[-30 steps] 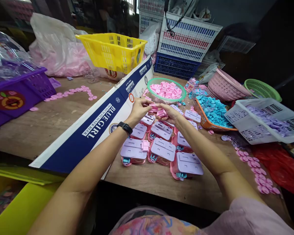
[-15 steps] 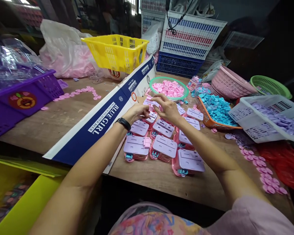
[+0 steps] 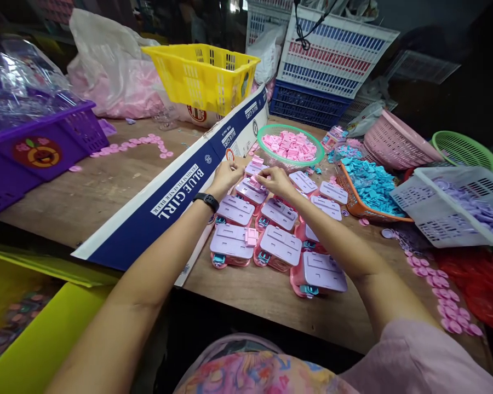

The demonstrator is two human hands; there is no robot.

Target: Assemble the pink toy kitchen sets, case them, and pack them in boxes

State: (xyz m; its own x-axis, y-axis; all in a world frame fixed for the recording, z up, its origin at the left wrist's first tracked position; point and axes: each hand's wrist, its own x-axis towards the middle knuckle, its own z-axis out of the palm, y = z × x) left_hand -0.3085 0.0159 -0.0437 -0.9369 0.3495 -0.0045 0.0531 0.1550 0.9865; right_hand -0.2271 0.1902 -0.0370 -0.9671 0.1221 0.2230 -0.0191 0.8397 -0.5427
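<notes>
Several pink toy cases with lilac lids [image 3: 276, 245] lie in rows on the wooden table [image 3: 107, 186]. My left hand [image 3: 225, 175], a black watch on its wrist, rests with curled fingers at the far end of the rows, beside a lilac lid [image 3: 252, 190]. My right hand [image 3: 277, 180] pinches a small pink part [image 3: 257, 179] over that same lid. A green bowl [image 3: 312, 159] of small pink parts stands just beyond both hands. One small pink part [image 3: 252, 237] lies on a near lid.
A flattened blue-and-white carton [image 3: 176, 200] lies left of the cases. An orange basket of blue parts [image 3: 367, 186], a white basket of lilac discs [image 3: 456, 205], pink and green baskets stand right. A yellow basket [image 3: 201, 76] and purple crate [image 3: 33, 153] sit left. Pink discs [image 3: 443, 295] are scattered about.
Both hands have come down from above the cases onto a far lid, and the right hand has gone from spread fingers to a pinch. The camera has shifted slightly.
</notes>
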